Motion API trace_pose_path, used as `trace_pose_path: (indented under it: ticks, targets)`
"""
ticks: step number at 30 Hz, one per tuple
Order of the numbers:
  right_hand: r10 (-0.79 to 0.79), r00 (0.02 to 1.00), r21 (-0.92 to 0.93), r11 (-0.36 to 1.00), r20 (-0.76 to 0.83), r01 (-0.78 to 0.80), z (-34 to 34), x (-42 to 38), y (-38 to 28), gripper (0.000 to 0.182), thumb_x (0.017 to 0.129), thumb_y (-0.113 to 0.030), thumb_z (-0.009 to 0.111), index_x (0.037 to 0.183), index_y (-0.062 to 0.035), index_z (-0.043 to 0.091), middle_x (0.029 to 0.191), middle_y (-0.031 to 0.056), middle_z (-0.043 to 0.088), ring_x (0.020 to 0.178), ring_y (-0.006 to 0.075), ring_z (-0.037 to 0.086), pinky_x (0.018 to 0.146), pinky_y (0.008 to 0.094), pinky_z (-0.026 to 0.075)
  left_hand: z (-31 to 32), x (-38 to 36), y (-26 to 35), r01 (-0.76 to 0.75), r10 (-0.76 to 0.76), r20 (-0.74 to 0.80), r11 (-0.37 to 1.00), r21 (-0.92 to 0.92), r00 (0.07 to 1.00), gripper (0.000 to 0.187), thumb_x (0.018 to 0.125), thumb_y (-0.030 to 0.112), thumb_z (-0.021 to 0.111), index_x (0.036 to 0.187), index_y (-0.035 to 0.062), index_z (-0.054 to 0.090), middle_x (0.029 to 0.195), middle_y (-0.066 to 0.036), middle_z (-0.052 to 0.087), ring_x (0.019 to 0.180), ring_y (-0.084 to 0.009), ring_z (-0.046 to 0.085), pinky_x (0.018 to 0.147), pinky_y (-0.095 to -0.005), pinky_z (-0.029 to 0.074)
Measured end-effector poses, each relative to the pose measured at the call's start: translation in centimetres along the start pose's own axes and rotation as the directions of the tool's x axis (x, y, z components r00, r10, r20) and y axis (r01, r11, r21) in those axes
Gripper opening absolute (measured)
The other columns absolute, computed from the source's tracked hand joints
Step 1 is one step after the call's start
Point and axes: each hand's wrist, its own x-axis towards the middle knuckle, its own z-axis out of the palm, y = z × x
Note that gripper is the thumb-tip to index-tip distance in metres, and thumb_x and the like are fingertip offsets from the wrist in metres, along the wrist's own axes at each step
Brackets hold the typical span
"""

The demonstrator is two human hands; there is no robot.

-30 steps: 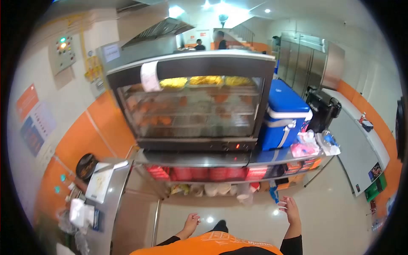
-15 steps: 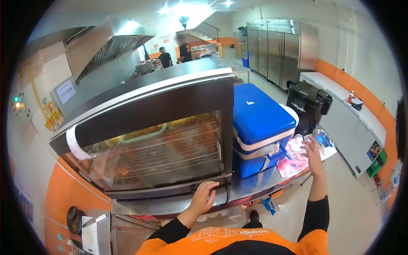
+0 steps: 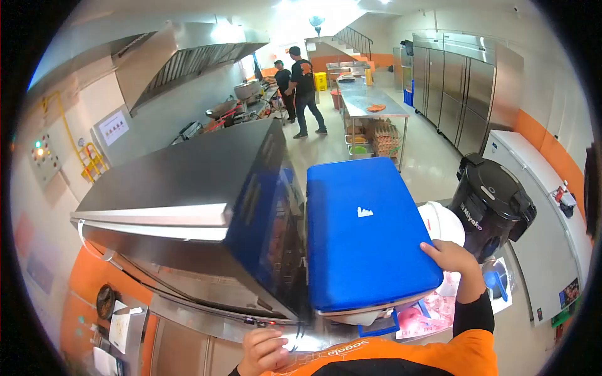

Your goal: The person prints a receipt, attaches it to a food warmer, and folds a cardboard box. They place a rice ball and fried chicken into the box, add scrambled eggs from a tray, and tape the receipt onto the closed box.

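A blue cooler box (image 3: 370,225) with a white-trimmed lid stands beside a dark glass-fronted food display cabinet (image 3: 188,188). My right hand (image 3: 454,258) touches the right edge of the cooler's lid, its fingertips on the blue top and no object seen in its grasp. Low at the cabinet's front edge is my left hand (image 3: 264,351), empty, with loosely bent fingers a little apart. Small red lights glow on the cabinet just above it. Pink printed sheets (image 3: 426,316) lie to the right of the cooler, partly hidden by it.
Behind my right hand are a white tub (image 3: 444,224) and a black Miyako cooker (image 3: 492,203). A blue scoop (image 3: 495,282) lies nearby. A white chest freezer (image 3: 539,232) lines the right wall. Two people (image 3: 301,88) stand near the stoves; a steel table (image 3: 373,103) is farther back.
The view has swung left and down over the cooler and cabinet top. My right hand has come from above the pink sheets onto the lid's edge. My left hand sits lower, fingers more bent.
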Motion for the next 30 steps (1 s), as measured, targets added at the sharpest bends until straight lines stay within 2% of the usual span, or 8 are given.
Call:
trace_pose_path:
  ticks: [2,7,11,15,20,24,27,30]
  targets:
    - [-0.021,0.999,-0.042,0.999,0.037,0.023,-0.7,-0.1,-0.7,0.073,0.097,-0.064,0.049,0.094,0.0048,0.074,0.090,0.0266,0.072,0.086,0.0443,0.070,0.081,0.0450,0.053,0.7,0.8,0.5,0.033,-0.031,0.145,0.999,-0.014,0.989,0.027,0.088,0.009,0.063,0.111,0.0158,0.053,0.100,-0.004,0.065,0.091,-0.0263,0.065,0.074,-0.0390,0.056]
    - [-0.044,0.998,0.364,0.931,0.038,0.027,0.3,1.9,3.0,0.060,0.101,-0.052,0.051,0.085,0.0020,0.072,0.068,0.0133,0.065,0.063,0.0255,0.064,0.062,0.0358,0.049,2.8,4.5,1.0,0.085,-0.067,0.337,0.996,-0.038,0.939,0.029,0.081,0.012,0.069,0.110,0.0147,0.066,0.107,-0.004,0.068,0.102,-0.0266,0.067,0.081,-0.0392,0.058]
    - [-0.111,0.992,0.785,0.619,0.061,0.021,-2.7,2.2,1.1,0.047,0.103,-0.044,0.052,0.082,-0.0040,0.067,0.058,0.0004,0.052,0.048,0.0095,0.046,0.047,0.0254,0.035,5.4,8.2,0.8,0.189,-0.164,0.384,0.982,-0.029,0.909,0.038,0.082,0.021,0.072,0.118,0.0120,0.068,0.121,-0.010,0.066,0.117,-0.0344,0.063,0.095,-0.0449,0.056]
    - [-0.304,0.943,0.834,0.478,-0.137,0.275,-7.3,0.6,-8.3,0.037,0.104,-0.038,0.053,0.086,-0.0069,0.063,0.062,0.0004,0.054,0.045,0.0080,0.044,0.044,0.0245,0.034,7.6,14.0,0.5,0.253,-0.205,0.335,0.961,-0.107,0.920,0.064,0.086,0.043,0.074,0.137,0.0089,0.056,0.141,-0.024,0.053,0.132,-0.0484,0.050,0.109,-0.0550,0.044]
    - [-0.806,0.584,0.751,0.327,-0.094,0.573,-10.1,2.6,-17.6,0.039,0.104,-0.041,0.054,0.095,-0.0051,0.064,0.076,0.0011,0.062,0.061,0.0098,0.056,0.053,0.0249,0.044,8.4,20.6,-0.2,0.078,-0.078,0.187,0.997,0.005,0.979,0.096,0.084,0.053,0.073,0.154,-0.0003,0.034,0.153,-0.032,0.038,0.141,-0.0468,0.042,0.117,-0.0510,0.034]
    - [-0.946,0.296,0.772,0.089,-0.132,0.629,-8.7,5.0,-20.8,0.036,0.103,-0.039,0.056,0.103,-0.0042,0.063,0.097,0.0026,0.067,0.085,0.0115,0.064,0.070,0.0266,0.052,7.7,24.4,0.4,-0.013,-0.126,0.292,0.903,0.430,0.948,0.063,0.095,0.032,0.062,0.143,-0.0043,0.045,0.148,-0.029,0.046,0.135,-0.0450,0.048,0.115,-0.0505,0.036]
    - [-0.983,0.179,0.814,0.078,-0.032,0.575,-7.2,8.0,-20.0,0.033,0.103,-0.036,0.056,0.108,-0.0037,0.062,0.102,0.0038,0.067,0.094,0.0121,0.064,0.076,0.0288,0.053,6.9,24.2,0.7,0.041,-0.240,0.330,0.858,0.511,0.913,0.045,0.102,0.024,0.051,0.135,-0.0051,0.053,0.141,-0.025,0.053,0.131,-0.0441,0.052,0.113,-0.0520,0.039]
    - [-0.788,0.293,0.520,0.588,0.542,0.619,-5.5,11.1,-19.5,0.032,0.102,-0.034,0.056,0.111,-0.0046,0.062,0.109,0.0083,0.065,0.092,0.0142,0.065,0.072,0.0301,0.051,7.2,23.2,0.4,0.092,-0.241,0.237,0.858,0.506,0.941,0.043,0.103,0.024,0.047,0.132,-0.0063,0.054,0.135,-0.025,0.056,0.130,-0.0440,0.053,0.112,-0.0534,0.040]
